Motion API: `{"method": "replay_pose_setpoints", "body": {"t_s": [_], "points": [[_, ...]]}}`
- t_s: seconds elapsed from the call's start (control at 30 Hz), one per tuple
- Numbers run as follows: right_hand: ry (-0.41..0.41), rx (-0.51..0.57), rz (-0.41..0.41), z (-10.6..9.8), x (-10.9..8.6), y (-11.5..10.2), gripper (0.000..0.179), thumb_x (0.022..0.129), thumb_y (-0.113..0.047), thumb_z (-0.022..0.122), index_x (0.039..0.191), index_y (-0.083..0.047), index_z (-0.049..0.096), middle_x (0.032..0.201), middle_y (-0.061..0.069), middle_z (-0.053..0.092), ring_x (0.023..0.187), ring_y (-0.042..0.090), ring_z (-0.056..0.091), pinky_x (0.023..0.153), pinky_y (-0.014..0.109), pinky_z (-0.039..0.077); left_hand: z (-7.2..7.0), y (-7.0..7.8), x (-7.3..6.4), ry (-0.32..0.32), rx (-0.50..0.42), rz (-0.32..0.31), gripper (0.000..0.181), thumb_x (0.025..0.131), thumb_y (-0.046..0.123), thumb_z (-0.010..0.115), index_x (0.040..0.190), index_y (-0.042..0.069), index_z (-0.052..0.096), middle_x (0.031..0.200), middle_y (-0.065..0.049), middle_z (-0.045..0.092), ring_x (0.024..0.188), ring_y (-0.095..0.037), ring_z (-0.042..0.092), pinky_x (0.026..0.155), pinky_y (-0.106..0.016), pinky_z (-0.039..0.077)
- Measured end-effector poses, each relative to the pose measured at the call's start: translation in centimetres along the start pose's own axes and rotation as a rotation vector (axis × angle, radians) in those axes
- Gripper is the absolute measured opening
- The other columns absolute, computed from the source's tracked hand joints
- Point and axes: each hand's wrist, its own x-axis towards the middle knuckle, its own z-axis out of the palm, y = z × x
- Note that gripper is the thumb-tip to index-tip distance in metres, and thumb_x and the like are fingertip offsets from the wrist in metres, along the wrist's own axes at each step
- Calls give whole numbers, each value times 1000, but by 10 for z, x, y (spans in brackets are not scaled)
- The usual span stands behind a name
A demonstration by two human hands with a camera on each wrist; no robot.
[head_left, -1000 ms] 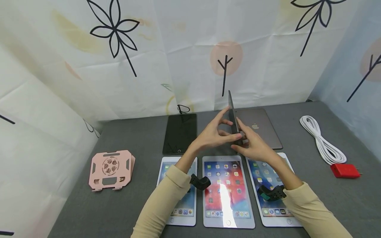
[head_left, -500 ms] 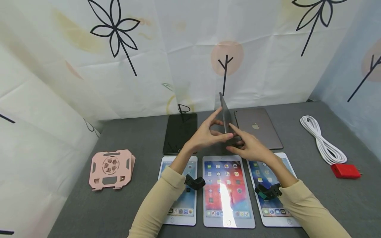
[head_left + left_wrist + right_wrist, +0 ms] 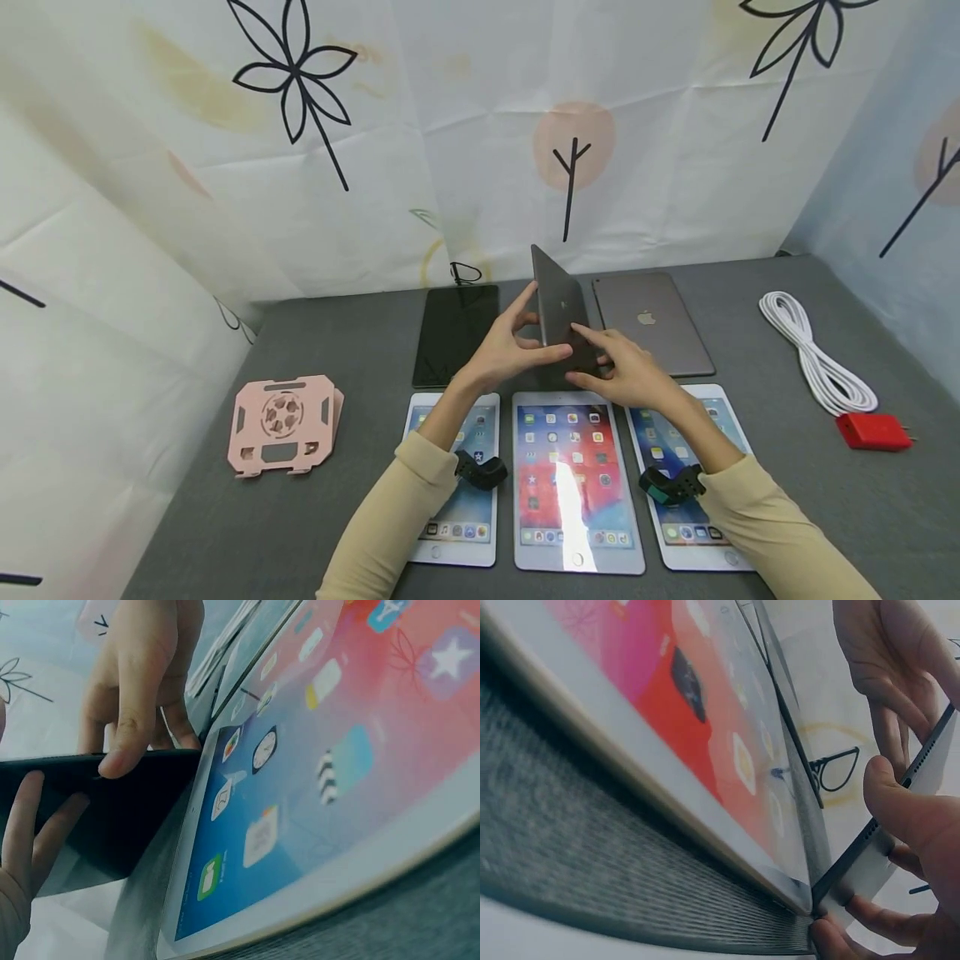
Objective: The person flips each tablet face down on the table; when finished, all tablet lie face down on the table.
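Note:
Both hands hold a dark grey tablet [image 3: 561, 300] on edge over the back row, leaning left, its logo back facing right. My left hand [image 3: 501, 354] holds it from the left, thumb at the near edge; in the left wrist view two fingers [image 3: 28, 825] lie straight against its black screen. My right hand [image 3: 628, 365] grips its lower right part: in the right wrist view the thumb [image 3: 892, 799] presses on the edge with the speaker holes, and fingers [image 3: 889, 922] sit against the back. The tablet's bottom is partly hidden by the right hand.
A black tablet [image 3: 456, 333] lies left, a grey one [image 3: 652, 325] right. In front lie three lit white tablets: left [image 3: 468, 500], middle [image 3: 573, 475], right [image 3: 682, 442]. A pink stand [image 3: 283, 425] is far left; a white cable [image 3: 817, 358] and red charger [image 3: 873, 432] far right.
The held tablet has moved left and turned, so its back now shows where only a thin edge showed before. Both hands have shifted left with it.

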Motion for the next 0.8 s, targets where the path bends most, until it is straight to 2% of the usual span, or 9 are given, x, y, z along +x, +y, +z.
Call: {"method": "replay_pose_setpoints", "body": {"t_s": [0.13,0.3,0.47,0.57,0.7,0.8], "points": [[-4,7,20,2,0,2,78,93,-39,75,158,-12,39,140,31,48,114,47,64,84,49,61,-1,-2,-3,8,-57,-37,105,89,15,79,163,43,9,164,-19,30,132,-47,58,104,-49,53],[-19,32,32,2,-1,6,76,94,-38,75,157,-13,41,140,30,47,116,44,62,87,49,60,-1,-3,-6,24,-158,-86,108,88,4,77,163,41,10,166,-17,27,132,-45,58,106,-49,52],[-10,55,14,2,-2,10,72,94,-36,75,154,-10,46,135,29,49,114,43,62,88,49,60,-4,-5,-9,45,-183,-133,111,87,0,77,165,36,7,168,-17,23,138,-45,52,108,-49,51],[-11,54,13,2,-3,11,72,94,-37,74,152,-5,47,132,30,50,111,41,63,88,49,60,-7,-7,-11,31,-206,-141,112,87,-2,75,165,32,3,169,-17,23,139,-44,53,109,-50,50],[-46,44,59,-3,-2,9,83,94,-46,71,155,2,40,136,33,51,115,42,62,91,53,57,-11,-8,-12,10,-254,-152,111,89,-7,70,166,25,-4,169,-19,23,136,-42,56,107,-47,51],[-88,72,113,-7,-2,8,95,94,-51,69,157,7,28,133,32,55,116,40,61,92,51,55,-12,-10,-13,16,-270,-175,110,89,-8,68,166,20,-6,169,-20,23,135,-42,57,104,-43,54]]}}
